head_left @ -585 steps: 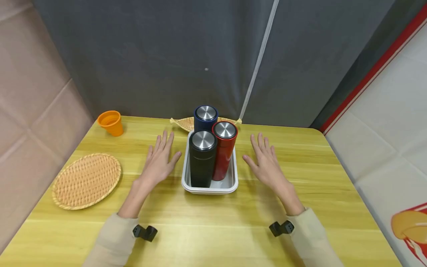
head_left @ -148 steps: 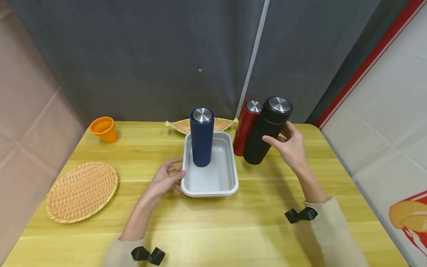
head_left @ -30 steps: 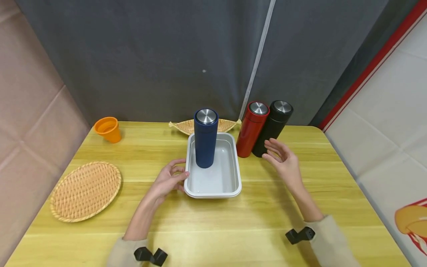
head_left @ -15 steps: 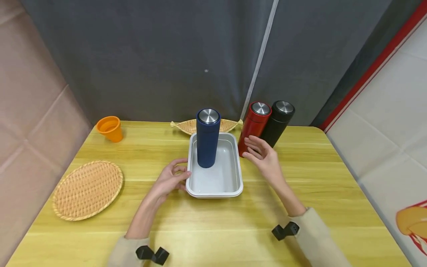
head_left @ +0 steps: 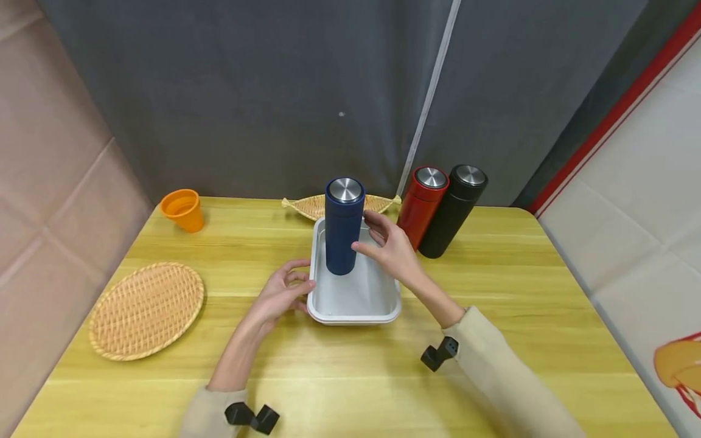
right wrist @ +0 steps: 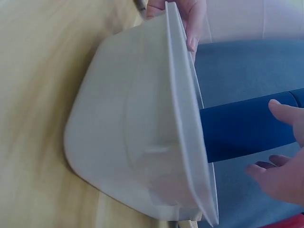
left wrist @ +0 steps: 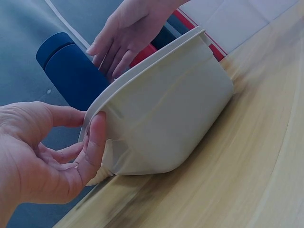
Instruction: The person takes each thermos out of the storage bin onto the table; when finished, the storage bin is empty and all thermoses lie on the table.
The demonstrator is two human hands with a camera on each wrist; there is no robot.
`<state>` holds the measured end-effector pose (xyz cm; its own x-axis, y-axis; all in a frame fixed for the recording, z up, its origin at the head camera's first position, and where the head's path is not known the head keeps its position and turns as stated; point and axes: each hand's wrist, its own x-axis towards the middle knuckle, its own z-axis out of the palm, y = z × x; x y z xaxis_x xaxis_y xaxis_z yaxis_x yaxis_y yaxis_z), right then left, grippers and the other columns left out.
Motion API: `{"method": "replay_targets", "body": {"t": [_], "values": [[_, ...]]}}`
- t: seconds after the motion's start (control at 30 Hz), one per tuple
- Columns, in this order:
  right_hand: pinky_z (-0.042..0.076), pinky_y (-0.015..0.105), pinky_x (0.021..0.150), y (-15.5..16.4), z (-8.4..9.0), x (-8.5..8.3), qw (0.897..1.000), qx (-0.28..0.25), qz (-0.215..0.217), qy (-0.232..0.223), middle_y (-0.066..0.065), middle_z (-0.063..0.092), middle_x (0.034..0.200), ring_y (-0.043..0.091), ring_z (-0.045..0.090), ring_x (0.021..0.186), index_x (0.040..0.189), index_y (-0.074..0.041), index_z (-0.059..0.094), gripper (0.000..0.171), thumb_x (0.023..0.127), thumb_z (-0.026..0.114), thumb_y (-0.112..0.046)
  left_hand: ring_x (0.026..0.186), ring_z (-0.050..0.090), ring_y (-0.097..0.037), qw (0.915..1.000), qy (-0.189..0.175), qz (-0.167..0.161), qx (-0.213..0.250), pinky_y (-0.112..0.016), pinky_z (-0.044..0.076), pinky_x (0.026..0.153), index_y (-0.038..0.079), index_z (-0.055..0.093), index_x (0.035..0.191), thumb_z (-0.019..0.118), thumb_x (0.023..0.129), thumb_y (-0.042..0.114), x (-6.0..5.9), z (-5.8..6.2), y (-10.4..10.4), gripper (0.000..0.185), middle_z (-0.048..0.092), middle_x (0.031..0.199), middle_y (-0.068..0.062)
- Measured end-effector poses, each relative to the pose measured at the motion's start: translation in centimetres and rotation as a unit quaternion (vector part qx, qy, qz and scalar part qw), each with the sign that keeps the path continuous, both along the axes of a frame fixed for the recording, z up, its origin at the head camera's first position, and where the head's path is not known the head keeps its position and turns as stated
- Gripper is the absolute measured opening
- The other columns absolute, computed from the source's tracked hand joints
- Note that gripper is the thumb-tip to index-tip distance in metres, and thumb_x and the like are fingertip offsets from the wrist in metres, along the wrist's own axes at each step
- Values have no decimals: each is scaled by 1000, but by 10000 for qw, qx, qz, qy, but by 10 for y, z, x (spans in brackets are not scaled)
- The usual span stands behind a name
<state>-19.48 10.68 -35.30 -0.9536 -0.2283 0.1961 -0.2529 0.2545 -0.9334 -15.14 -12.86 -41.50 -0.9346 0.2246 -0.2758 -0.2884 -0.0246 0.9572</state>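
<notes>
Left hand [head_left: 279, 296] pinches the tray [head_left: 383, 304] rim — right hand [head_left: 390, 250], grip wide, beside the blue flask [head_left: 342, 234].

Even bright light; blurred wrist views

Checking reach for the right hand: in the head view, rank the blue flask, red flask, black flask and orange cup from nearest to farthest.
1. Blue flask, in the tray, at the right hand's fingers.
2. Red flask, just right.
3. Black flask, beyond the red one.
4. Orange cup, far left.
</notes>
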Motion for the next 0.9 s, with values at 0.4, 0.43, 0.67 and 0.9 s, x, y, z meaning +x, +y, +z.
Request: {"method": "replay_targets", "body": {"t": [0.4,0.43,0.67,0.9], "values": [[39,39,106,-14,2,-24,9996,224,47,-162,15,51,132,26,50,122,143,-2,36,78,80,80,-14,69,59,-23,9999,71,-78,-57,-32,56,56,7,41,140,61,92,0,-1,2,5,53,54,105,-17],[40,40,106,-15,2,-25,9995,283,37,-147,14,52,132,26,50,122,143,-3,37,78,79,81,-15,69,59,-23,9999,71,-67,-63,-33,56,56,7,41,140,61,92,0,-1,2,5,53,54,105,-17],[42,40,104,-20,6,-28,9989,458,37,-70,13,55,129,25,52,120,140,-3,41,75,79,82,-17,73,57,-24,10000,64,-2,-21,-33,56,57,7,41,140,61,92,0,0,0,3,52,55,103,-15],[44,39,102,-23,6,-28,9985,538,-31,-67,13,55,130,26,53,119,140,-3,42,76,78,82,-19,73,57,-24,10000,61,22,-6,-32,56,57,7,41,140,61,92,1,0,-2,1,52,55,102,-15]]}}
